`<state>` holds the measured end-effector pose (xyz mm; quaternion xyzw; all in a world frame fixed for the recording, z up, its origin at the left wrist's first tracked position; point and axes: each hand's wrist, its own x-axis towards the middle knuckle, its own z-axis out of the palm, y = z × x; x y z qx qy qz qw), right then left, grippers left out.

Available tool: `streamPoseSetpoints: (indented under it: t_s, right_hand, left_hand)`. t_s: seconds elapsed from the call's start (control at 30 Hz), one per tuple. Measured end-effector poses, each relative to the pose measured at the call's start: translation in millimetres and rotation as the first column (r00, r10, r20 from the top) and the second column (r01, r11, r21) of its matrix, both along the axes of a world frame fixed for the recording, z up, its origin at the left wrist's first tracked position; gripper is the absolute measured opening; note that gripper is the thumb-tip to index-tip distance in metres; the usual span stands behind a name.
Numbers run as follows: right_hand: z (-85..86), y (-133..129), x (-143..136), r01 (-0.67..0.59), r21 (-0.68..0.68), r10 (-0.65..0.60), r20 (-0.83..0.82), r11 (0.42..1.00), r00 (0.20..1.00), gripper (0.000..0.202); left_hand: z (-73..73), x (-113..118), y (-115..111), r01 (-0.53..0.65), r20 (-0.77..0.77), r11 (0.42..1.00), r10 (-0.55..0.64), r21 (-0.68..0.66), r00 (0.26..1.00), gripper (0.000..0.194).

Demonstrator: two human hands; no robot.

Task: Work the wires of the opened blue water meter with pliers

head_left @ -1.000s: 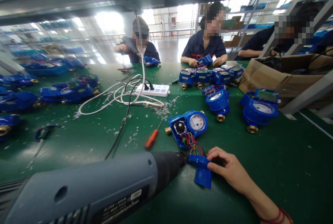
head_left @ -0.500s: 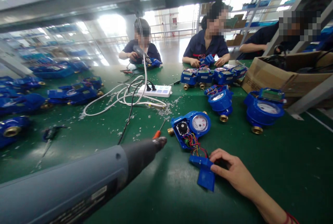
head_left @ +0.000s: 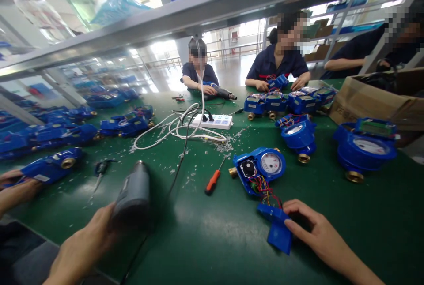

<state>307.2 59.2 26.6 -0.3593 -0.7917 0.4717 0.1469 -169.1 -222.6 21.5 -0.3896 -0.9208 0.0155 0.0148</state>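
The green table [head_left: 331, 214] carries an opened water meter [head_left: 260, 168] toward its near edge, wires trailing to a blue cover [head_left: 277, 230] steadied under the right hand [head_left: 314, 230]; the left hand [head_left: 86, 245] grasps a grey heat gun [head_left: 132, 192], parked aside

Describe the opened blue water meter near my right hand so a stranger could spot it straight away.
On the green table, look just beyond the right hand, which rests on a loose blue cover. The opened meter lies beside an orange-handled screwdriver. Unlike the closed blue meters around it, its housing is open, showing a black part and coloured wires running to the cover.
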Motion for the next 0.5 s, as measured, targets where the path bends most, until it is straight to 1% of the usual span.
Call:
streamPoseSetpoints:
  t_s: [0.07, 0.13, 0.2, 0.23, 0.27, 0.3, 0.33, 0.37, 0.4, 0.43, 0.47, 0.5]
  right_hand:
    - [-2.0, -1.4, -2.4, -0.008, 0.055, 0.008, 0.009, 0.998, 1.0, 0.025]
    - [-6.1, -3.1, -4.3, -0.014, 0.122, 0.012, 0.017, 0.992, 1.0, 0.027]
    - [-10.8, -5.4, -5.6, 0.0, 0.204, -0.005, 0.027, 0.979, 1.0, 0.03]
    - [-13.0, -6.7, -6.0, 0.009, 0.245, -0.017, 0.032, 0.969, 0.999, 0.031]
    - [-15.1, -8.0, -6.3, 0.019, 0.285, -0.03, 0.034, 0.958, 0.999, 0.032]
    - [-17.1, -9.2, -6.1, 0.033, 0.325, -0.045, 0.031, 0.945, 0.999, 0.032]
    - [-19.4, -10.3, -5.4, 0.047, 0.362, -0.06, 0.025, 0.931, 0.998, 0.033]
    - [-22.2, -11.2, -4.0, 0.062, 0.396, -0.075, 0.019, 0.916, 0.997, 0.032]
    - [-25.9, -11.6, -1.9, 0.079, 0.428, -0.091, 0.006, 0.9, 0.996, 0.032]
    - [-30.8, -11.5, 0.9, 0.09, 0.45, -0.102, 0.002, 0.888, 0.995, 0.031]
    - [-36.8, -10.7, 4.1, 0.102, 0.466, -0.116, 0.002, 0.879, 0.993, 0.03]
    - [-43.7, -9.2, 7.2, 0.104, 0.468, -0.113, -0.01, 0.877, 0.994, 0.028]
  left_hand:
    - [-6.9, -14.6, 7.1, 0.053, -0.014, 0.996, -0.054, -0.065, 0.998, 0.043]
    - [-7.1, -33.9, 14.0, 0.112, 0.008, 0.992, -0.112, -0.054, 0.994, 0.047]
    - [1.9, -49.3, 20.4, 0.184, 0.039, 0.982, -0.183, -0.027, 0.982, 0.052]
    - [9.6, -51.2, 23.9, 0.211, 0.05, 0.977, -0.211, 0.006, 0.976, 0.053]
    - [19.2, -47.0, 27.8, 0.218, 0.057, 0.974, -0.222, 0.06, 0.973, 0.053]
    - [29.8, -35.6, 32.4, 0.209, 0.044, 0.969, -0.216, 0.134, 0.975, 0.055]
    - [40.8, -17.0, 37.6, 0.149, 0.117, 0.95, -0.187, 0.273, 0.975, 0.052]
    - [51.1, 7.7, 43.8, 0.045, 0.184, 0.923, -0.123, 0.381, 0.975, 0.047]
    - [59.7, 36.1, 51.1, 0.005, 0.24, 0.902, -0.12, 0.432, 0.963, 0.043]
    - [65.7, 65.3, 59.5, 0.056, 0.249, 0.886, -0.19, 0.461, 0.95, 0.038]
    - [69.0, 91.6, 68.6, 0.17, 0.24, 0.857, -0.318, 0.487, 0.917, 0.033]
    - [69.6, 111.9, 77.8, 0.268, 0.234, 0.82, -0.43, 0.506, 0.872, 0.028]
